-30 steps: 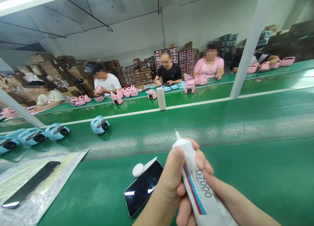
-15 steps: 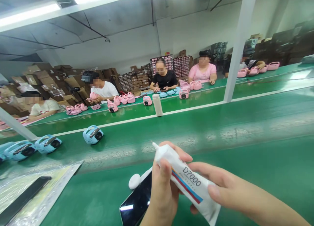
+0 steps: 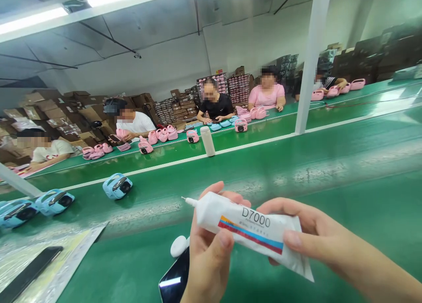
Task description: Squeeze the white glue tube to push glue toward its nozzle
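Observation:
A white glue tube point(image 3: 250, 230) marked D7000 lies almost level in front of me, its thin nozzle pointing left. My left hand point(image 3: 207, 254) wraps round the nozzle end, thumb on the front. My right hand point(image 3: 306, 239) grips the tube's flat tail end with fingers and thumb. Below the left hand a black phone point(image 3: 173, 281) lies on the green table, partly hidden, with a small white oval piece point(image 3: 178, 246) beside it.
Blue toy-like cases point(image 3: 117, 186) ride the green conveyor belt point(image 3: 296, 162) at left. A white bottle point(image 3: 207, 141) stands past the belt. Several people sit at the far bench with pink cases point(image 3: 161, 135). A second phone point(image 3: 28, 274) lies on a plastic sheet at lower left. A white post point(image 3: 308, 70) rises at right.
The tube has tipped from upright to nearly level, nozzle swinging left. The right hand slid to the tail end. The blue cases have drifted left in view.

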A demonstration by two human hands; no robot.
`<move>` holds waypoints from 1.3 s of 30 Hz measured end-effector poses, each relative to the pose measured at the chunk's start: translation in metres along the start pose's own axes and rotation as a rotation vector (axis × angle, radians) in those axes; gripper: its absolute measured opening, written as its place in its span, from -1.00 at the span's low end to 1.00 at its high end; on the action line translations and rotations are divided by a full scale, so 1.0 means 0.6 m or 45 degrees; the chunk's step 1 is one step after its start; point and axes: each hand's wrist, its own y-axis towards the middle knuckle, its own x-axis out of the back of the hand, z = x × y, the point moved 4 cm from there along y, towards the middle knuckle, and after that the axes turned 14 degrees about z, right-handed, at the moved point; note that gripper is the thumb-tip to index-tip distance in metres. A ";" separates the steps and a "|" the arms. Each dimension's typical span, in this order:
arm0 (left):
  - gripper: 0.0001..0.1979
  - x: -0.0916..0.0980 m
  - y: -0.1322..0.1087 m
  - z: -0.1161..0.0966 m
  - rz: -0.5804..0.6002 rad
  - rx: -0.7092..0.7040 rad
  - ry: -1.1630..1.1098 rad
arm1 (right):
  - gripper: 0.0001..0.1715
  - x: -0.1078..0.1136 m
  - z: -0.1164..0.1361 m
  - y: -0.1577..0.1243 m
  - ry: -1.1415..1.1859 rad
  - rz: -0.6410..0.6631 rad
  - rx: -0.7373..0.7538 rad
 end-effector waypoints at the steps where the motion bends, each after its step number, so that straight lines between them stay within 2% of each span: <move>1: -0.51 0.002 -0.002 0.000 -0.074 -0.014 0.039 | -0.37 -0.003 0.002 -0.002 -0.116 -0.035 0.005; 4: -0.47 0.007 -0.009 0.002 -0.269 -0.001 0.147 | -0.25 -0.017 0.008 -0.003 -0.545 -0.120 -0.046; 6: -0.45 0.007 -0.010 0.006 -0.290 0.039 0.180 | -0.35 -0.027 0.005 0.003 -0.640 -0.087 -0.084; 9: -0.43 0.005 -0.005 0.007 -0.162 0.080 0.161 | -0.45 -0.031 -0.005 0.013 -0.341 -0.009 -0.011; 14: -0.65 0.013 0.005 -0.001 -0.031 0.125 0.205 | -0.41 -0.028 -0.015 0.016 0.176 0.232 0.100; 16: -0.62 0.013 0.006 0.000 0.047 0.163 0.191 | -0.44 -0.033 -0.012 0.016 0.332 0.316 0.139; 20: -0.51 0.010 0.001 0.003 0.107 0.201 0.190 | -0.47 -0.045 -0.005 0.021 0.518 0.447 0.199; 24: -0.52 0.009 -0.006 0.001 0.118 0.183 0.243 | -0.45 -0.046 -0.004 0.020 0.556 0.506 0.209; 27: -0.52 0.003 -0.011 -0.008 0.151 0.128 0.286 | -0.49 -0.039 -0.006 0.015 0.261 0.314 0.159; 30: -0.34 -0.006 -0.016 -0.012 0.143 0.174 0.288 | -0.60 -0.041 0.003 0.007 -0.529 -0.079 0.162; 33: -0.27 -0.015 -0.018 -0.016 0.150 0.216 0.191 | -0.53 -0.065 0.022 0.000 -1.332 -0.373 0.300; 35: -0.38 -0.018 -0.015 -0.019 0.167 0.228 0.120 | -0.58 -0.082 0.029 -0.002 -1.628 -0.455 0.391; 37: -0.55 -0.019 -0.013 -0.021 0.194 0.265 0.058 | -0.59 -0.090 0.032 -0.004 -1.770 -0.495 0.407; 39: -0.64 -0.019 -0.011 -0.023 0.224 0.295 0.008 | -0.58 -0.093 0.035 -0.007 -1.838 -0.509 0.415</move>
